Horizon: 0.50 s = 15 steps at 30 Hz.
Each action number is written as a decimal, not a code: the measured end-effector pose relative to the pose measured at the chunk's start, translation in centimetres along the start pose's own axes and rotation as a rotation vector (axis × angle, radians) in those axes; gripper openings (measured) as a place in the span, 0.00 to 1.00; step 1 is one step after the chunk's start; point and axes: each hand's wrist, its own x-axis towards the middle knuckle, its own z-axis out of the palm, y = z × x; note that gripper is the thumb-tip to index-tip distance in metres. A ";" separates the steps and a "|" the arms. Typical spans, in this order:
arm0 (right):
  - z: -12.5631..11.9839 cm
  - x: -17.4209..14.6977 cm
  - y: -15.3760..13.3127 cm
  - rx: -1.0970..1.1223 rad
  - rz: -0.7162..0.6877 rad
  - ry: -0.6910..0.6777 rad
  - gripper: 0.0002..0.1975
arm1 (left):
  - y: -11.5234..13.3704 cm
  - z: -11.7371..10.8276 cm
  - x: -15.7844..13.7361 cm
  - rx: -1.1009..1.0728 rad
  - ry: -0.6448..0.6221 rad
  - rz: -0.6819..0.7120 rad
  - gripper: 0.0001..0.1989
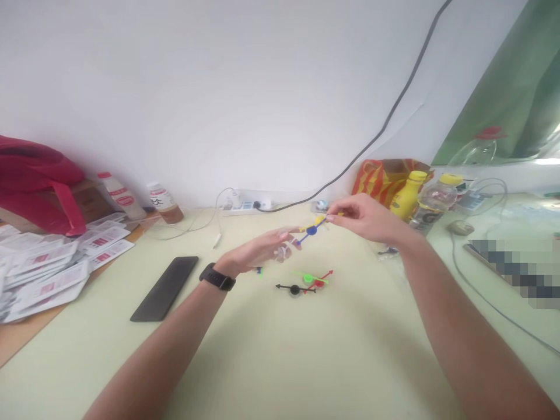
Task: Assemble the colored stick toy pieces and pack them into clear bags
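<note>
Both of the person's arms reach across the pale tabletop [289,361], hands raised and close together. The right hand [367,216] has thumb and fingertips pinched on one end of a blue arrow spinner [311,230], which slants down so that its arrowhead lies by the left fingers. The left hand [258,249], with a black watch [217,277] at its wrist, is partly curled around a whitish clear plastic piece [283,251]; blur hides how firmly it grips. Something yellow shows just behind the blue spinner.

Below the hands, a black arrow spinner [294,289] lies on the tabletop, its tail beside a green arrow spinner [308,279] and a red arrow spinner [321,284] that cross each other. A black phone [165,289] lies nearer the left forearm. Against the wall I see a power strip [247,204]; two drink bottles stand left of it, and over to the right a yellow bottle [406,196] stands before a red-and-yellow striped bag [378,178].
</note>
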 end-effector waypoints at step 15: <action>0.3 0.2 -0.1 -0.070 -0.004 -0.062 0.18 | -1.0 2.1 0.9 0.028 0.007 -0.059 0.27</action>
